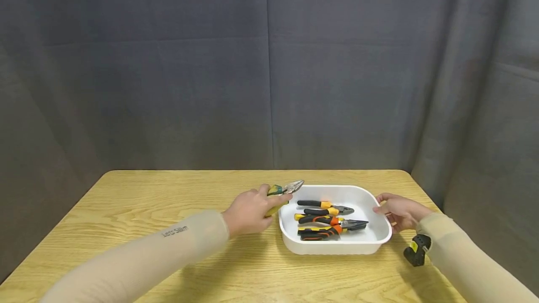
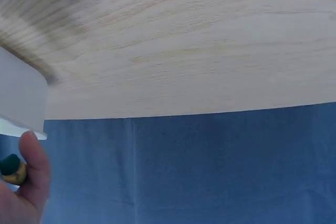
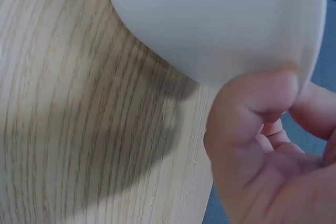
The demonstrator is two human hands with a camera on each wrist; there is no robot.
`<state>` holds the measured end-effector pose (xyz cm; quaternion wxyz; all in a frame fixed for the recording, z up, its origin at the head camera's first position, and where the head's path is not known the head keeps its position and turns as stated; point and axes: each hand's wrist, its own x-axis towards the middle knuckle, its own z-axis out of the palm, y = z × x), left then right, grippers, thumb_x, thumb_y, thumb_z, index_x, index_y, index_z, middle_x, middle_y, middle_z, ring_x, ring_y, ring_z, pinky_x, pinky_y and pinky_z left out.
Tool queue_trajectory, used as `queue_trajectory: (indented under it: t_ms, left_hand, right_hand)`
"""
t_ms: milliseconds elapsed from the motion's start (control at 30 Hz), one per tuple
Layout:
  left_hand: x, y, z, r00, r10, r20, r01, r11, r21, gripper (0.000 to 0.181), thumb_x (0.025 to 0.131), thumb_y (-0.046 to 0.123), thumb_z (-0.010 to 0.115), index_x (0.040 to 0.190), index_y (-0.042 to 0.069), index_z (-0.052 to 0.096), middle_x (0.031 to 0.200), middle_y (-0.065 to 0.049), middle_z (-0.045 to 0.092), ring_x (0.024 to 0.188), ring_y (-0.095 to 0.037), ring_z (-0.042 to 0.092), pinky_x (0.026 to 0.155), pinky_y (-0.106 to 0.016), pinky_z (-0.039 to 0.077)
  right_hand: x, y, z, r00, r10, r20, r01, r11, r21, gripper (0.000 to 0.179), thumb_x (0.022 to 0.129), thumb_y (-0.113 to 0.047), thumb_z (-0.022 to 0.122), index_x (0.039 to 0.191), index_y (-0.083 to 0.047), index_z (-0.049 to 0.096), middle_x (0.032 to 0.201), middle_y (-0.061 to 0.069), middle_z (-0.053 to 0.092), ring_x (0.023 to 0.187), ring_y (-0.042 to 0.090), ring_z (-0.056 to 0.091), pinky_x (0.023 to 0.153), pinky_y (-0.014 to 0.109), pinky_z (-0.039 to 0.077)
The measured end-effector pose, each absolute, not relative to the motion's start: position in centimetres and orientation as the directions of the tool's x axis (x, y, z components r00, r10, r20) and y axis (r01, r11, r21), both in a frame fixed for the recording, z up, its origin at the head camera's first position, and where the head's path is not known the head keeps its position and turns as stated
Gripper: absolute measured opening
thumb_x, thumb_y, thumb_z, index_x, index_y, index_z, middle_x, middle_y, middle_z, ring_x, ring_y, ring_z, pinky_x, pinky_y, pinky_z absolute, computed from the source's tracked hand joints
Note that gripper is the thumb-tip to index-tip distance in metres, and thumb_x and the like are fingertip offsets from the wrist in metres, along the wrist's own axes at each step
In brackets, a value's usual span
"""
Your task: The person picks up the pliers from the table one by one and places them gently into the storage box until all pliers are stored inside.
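Observation:
My left hand (image 1: 250, 210) grips a pair of pliers (image 1: 294, 186) with green and yellow handles, their metal nose pointing right above the left rim of a white plastic tray (image 1: 332, 248). In the left wrist view, only a green and yellow handle end (image 2: 12, 169) shows beside the thumb. My right hand (image 1: 402, 212) holds the tray's right rim; the right wrist view shows thumb and forefinger pinching its edge (image 3: 310, 40). Inside the tray lie yellow-and-black pliers (image 1: 330, 212) and, nearer me, orange-and-black pliers (image 1: 337, 222) with another similar pair, partly overlapping.
The tray stands on a wood-grain table (image 1: 177, 200), right of the middle. A dark grey curtain (image 1: 189, 106) hangs behind the table's far edge and along its sides. A black strap device (image 1: 417, 249) sits on the right wrist.

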<state>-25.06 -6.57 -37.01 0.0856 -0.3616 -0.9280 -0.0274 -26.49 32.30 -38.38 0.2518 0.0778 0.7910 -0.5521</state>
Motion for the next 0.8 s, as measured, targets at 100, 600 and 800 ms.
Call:
queue_trajectory:
  t_ms: [100, 600, 800]
  left_hand:
    - [-25.2, -6.1, -36.8, -0.71, 0.687, 0.152, 0.69, 0.722, -0.04, 0.055, 0.093, 0.029, 0.058, 0.146, 0.036, 0.044, 0.122, -0.022, 0.054, 0.08, -0.025, 0.062, 0.062, -0.036, 0.051]
    - [-26.4, -3.6, -35.9, -0.654, 0.752, 0.08, 0.748, 0.659, -0.077, 0.067, 0.088, 0.023, 0.062, 0.148, 0.039, 0.039, 0.12, -0.016, 0.055, 0.078, -0.02, 0.057, 0.063, -0.032, 0.048]
    - [-26.7, -2.6, -35.6, -0.611, 0.789, 0.059, 0.779, 0.613, -0.133, 0.066, 0.088, 0.024, 0.064, 0.148, 0.038, 0.04, 0.113, -0.013, 0.056, 0.067, -0.014, 0.049, 0.055, -0.026, 0.042]
  right_hand:
    - [-26.4, 32.3, -38.3, -0.861, -0.158, -0.484, 0.399, 0.379, -0.835, 0.017, 0.097, -0.003, 0.047, 0.109, -0.001, 0.036, 0.087, 0.006, 0.058, 0.074, 0.019, 0.058, 0.062, 0.031, 0.048]
    - [-26.3, 32.0, -38.3, -0.864, -0.161, -0.478, 0.389, 0.391, -0.834, 0.016, 0.096, -0.003, 0.048, 0.108, -0.001, 0.037, 0.082, 0.005, 0.06, 0.07, 0.018, 0.058, 0.057, 0.029, 0.045]
    - [-26.2, 31.9, -38.3, -0.864, -0.15, -0.481, 0.393, 0.397, -0.829, 0.016, 0.095, -0.003, 0.048, 0.106, -0.002, 0.038, 0.083, 0.006, 0.058, 0.071, 0.018, 0.057, 0.058, 0.029, 0.045]
